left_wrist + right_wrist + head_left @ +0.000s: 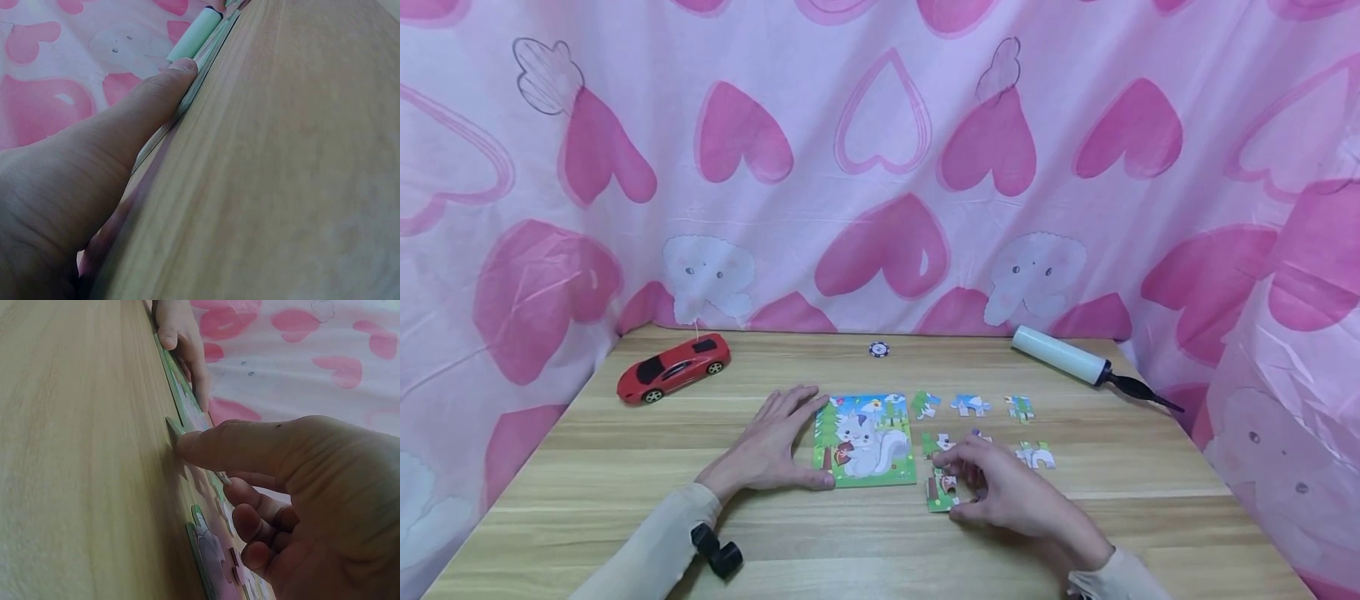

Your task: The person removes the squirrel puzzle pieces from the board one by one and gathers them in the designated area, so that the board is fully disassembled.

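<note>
A square squirrel picture board [865,442] lies flat on the wooden table. My left hand [771,446] rests at its left side, thumb and fingers spread along the edge; in the left wrist view the left thumb [150,103] touches the board's rim. To the right, my right hand [1011,487] pinches a jigsaw piece [937,493] between thumb and fingers. That piece [174,427] is tilted up in the right wrist view. Beyond and beside this hand lie several other jigsaw pieces [971,406], one partly hidden behind the fingers.
A red toy car [673,369] stands at the back left. At the back middle is a poker chip [879,350]. A pale hand pump [1063,355] with a black tip lies at the back right. Heart-patterned pink cloth [880,167] hangs behind the table [850,550].
</note>
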Action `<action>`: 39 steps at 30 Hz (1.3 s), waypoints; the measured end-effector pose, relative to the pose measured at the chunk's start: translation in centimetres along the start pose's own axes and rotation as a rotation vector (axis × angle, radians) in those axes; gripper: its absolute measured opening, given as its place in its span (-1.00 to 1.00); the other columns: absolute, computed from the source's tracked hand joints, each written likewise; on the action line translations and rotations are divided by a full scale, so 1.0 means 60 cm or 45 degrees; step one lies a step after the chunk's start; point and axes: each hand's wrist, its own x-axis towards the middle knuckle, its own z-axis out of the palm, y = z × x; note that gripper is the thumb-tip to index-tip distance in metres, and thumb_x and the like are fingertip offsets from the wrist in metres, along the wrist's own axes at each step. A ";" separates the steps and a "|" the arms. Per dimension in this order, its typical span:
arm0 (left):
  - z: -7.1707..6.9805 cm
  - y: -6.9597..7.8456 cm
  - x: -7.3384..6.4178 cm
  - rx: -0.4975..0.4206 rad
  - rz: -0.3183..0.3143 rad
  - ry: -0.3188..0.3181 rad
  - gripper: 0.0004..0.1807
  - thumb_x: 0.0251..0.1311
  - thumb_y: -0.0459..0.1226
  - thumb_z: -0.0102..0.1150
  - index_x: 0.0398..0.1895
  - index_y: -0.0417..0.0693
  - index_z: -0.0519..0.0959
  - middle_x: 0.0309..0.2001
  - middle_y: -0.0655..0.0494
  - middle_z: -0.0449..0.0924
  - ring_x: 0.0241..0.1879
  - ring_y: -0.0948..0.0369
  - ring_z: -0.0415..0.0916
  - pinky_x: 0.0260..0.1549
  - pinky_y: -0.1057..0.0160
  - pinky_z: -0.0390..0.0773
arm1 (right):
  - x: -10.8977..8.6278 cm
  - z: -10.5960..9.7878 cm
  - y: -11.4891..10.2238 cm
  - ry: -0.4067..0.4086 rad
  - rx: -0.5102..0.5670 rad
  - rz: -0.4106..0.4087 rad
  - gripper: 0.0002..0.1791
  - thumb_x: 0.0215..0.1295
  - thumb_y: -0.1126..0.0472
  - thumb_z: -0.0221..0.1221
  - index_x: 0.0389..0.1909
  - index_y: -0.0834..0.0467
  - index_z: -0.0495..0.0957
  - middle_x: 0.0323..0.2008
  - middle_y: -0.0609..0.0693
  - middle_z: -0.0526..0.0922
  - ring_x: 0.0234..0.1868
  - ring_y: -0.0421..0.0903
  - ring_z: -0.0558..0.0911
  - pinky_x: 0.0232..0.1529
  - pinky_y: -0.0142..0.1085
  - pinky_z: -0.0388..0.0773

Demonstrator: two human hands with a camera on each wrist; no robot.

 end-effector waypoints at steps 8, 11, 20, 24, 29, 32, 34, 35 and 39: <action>-0.001 0.001 -0.001 -0.004 0.004 0.003 0.45 -0.13 0.61 0.50 0.78 0.10 0.26 0.77 -0.06 0.09 0.75 -0.17 -0.02 0.77 -0.34 -0.22 | 0.001 -0.003 0.000 -0.011 -0.043 0.027 -0.35 0.21 0.08 0.67 0.33 -0.06 0.72 -0.04 -0.20 0.58 -0.05 -0.14 0.53 -0.10 -0.37 0.60; -0.001 0.001 0.000 -0.003 0.005 0.003 0.45 -0.13 0.61 0.50 0.79 0.10 0.26 0.77 -0.06 0.09 0.75 -0.17 -0.02 0.77 -0.34 -0.22 | 0.000 -0.003 -0.001 -0.008 -0.049 0.029 -0.35 0.21 0.08 0.67 0.33 -0.06 0.73 -0.03 -0.19 0.58 -0.06 -0.14 0.52 -0.12 -0.37 0.59; -0.001 0.002 0.000 0.004 0.005 0.010 0.46 -0.14 0.60 0.51 0.78 0.06 0.27 0.76 -0.08 0.11 0.75 -0.18 0.01 0.76 -0.35 -0.21 | -0.002 -0.003 -0.001 0.022 -0.053 0.002 -0.34 0.21 0.11 0.66 0.35 -0.03 0.71 0.00 -0.17 0.58 -0.06 -0.14 0.54 -0.11 -0.36 0.61; -0.001 0.002 -0.001 0.003 0.005 0.013 0.46 -0.14 0.60 0.51 0.78 0.06 0.27 0.75 -0.09 0.11 0.74 -0.18 0.01 0.76 -0.36 -0.20 | -0.004 -0.002 0.000 0.054 -0.043 -0.021 -0.35 0.21 0.12 0.66 0.33 -0.02 0.71 -0.02 -0.17 0.60 -0.06 -0.15 0.56 -0.12 -0.35 0.64; -0.001 0.002 -0.002 -0.010 0.006 0.014 0.46 -0.15 0.60 0.51 0.77 0.06 0.28 0.75 -0.09 0.11 0.74 -0.18 0.02 0.76 -0.37 -0.20 | -0.005 0.000 0.002 0.085 -0.026 -0.057 -0.40 0.24 0.13 0.63 0.31 -0.01 0.72 -0.02 -0.15 0.62 -0.07 -0.15 0.57 -0.13 -0.36 0.65; -0.001 0.002 -0.002 -0.013 0.012 0.017 0.46 -0.15 0.60 0.52 0.77 0.05 0.28 0.75 -0.10 0.11 0.74 -0.19 0.02 0.76 -0.37 -0.20 | -0.005 0.001 0.003 0.101 -0.012 -0.055 -0.43 0.27 0.13 0.61 0.30 -0.03 0.72 0.00 -0.15 0.62 -0.07 -0.16 0.57 -0.14 -0.36 0.65; -0.001 0.001 -0.001 -0.012 0.014 0.019 0.46 -0.14 0.60 0.52 0.77 0.04 0.27 0.75 -0.11 0.11 0.74 -0.19 0.02 0.76 -0.37 -0.20 | -0.005 0.001 0.004 0.111 -0.008 -0.051 -0.44 0.28 0.13 0.60 0.29 -0.04 0.72 0.00 -0.15 0.63 -0.07 -0.16 0.57 -0.14 -0.36 0.66; -0.001 0.001 -0.001 -0.010 0.016 0.021 0.47 -0.14 0.60 0.52 0.77 0.04 0.27 0.75 -0.11 0.11 0.74 -0.19 0.02 0.76 -0.37 -0.20 | -0.005 0.001 0.004 0.116 -0.005 -0.048 -0.45 0.29 0.14 0.60 0.29 -0.04 0.72 0.00 -0.16 0.63 -0.07 -0.16 0.57 -0.14 -0.36 0.66; 0.000 0.000 0.000 -0.006 0.017 0.024 0.47 -0.15 0.61 0.51 0.78 0.04 0.27 0.75 -0.11 0.11 0.74 -0.19 0.02 0.76 -0.37 -0.21 | -0.004 0.000 0.003 0.133 0.000 -0.056 -0.47 0.30 0.13 0.60 0.28 -0.04 0.72 -0.01 -0.15 0.63 -0.09 -0.14 0.58 -0.16 -0.34 0.67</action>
